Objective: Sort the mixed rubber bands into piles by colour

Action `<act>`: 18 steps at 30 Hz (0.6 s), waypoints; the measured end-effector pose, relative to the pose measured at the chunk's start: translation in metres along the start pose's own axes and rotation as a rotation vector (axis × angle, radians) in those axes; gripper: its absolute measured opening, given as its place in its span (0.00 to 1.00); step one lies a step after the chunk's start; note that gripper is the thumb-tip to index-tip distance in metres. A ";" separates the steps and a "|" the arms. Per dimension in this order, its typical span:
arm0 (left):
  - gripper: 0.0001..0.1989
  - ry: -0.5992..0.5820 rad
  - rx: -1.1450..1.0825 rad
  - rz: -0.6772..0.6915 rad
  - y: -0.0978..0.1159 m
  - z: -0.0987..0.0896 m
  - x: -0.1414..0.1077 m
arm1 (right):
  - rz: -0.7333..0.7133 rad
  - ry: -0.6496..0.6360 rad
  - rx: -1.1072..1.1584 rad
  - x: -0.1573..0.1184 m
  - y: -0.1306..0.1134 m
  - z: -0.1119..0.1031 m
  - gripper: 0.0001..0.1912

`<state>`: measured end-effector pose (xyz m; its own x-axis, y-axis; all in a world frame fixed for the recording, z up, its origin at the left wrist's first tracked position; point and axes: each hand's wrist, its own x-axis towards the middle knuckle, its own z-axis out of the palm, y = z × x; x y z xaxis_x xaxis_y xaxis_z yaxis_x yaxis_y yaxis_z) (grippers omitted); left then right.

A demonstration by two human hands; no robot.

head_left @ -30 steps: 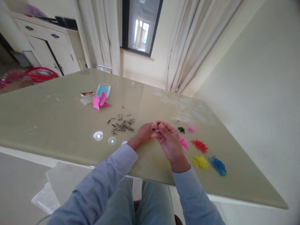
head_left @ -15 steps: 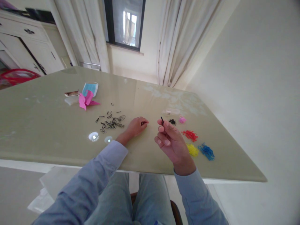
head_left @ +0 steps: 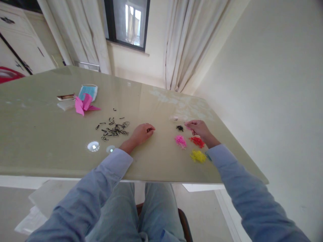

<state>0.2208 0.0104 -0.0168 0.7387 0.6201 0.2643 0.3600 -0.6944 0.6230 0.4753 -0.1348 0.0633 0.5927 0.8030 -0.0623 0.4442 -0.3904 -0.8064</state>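
My left hand rests on the table with its fingers curled and closed; what they hold, if anything, is hidden. To its left lies a loose spread of thin black elastic loops. My right hand reaches over the right side, thumb and fingers pinched at a small pink clump. A tiny dark tip shows at those fingertips, too small to name. Around this hand lie small heaps of bands: black, pink, red and yellow. My right sleeve mostly covers the blue heap.
A clear plastic tube-like container lies behind the heaps. At the back left are a blue face mask, a pink folded piece and a small packet. The table's front edge runs close to my lap.
My right hand has moved forward and right, from above the table to the small pink clump. The pink heap it had covered now shows. My left hand stays on the table; the view has shifted.
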 end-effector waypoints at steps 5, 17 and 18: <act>0.13 0.001 -0.003 0.005 0.001 0.000 0.000 | -0.021 -0.031 -0.266 0.025 0.008 0.007 0.05; 0.13 -0.018 0.021 0.020 0.001 0.001 0.001 | -0.106 0.060 -0.264 -0.001 -0.012 0.014 0.09; 0.13 -0.017 0.023 0.020 0.001 0.000 0.001 | -0.125 0.053 -0.241 -0.008 -0.017 0.019 0.11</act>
<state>0.2221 0.0101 -0.0162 0.7552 0.5999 0.2643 0.3577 -0.7150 0.6007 0.4502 -0.1267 0.0661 0.5544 0.8297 0.0650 0.6598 -0.3905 -0.6420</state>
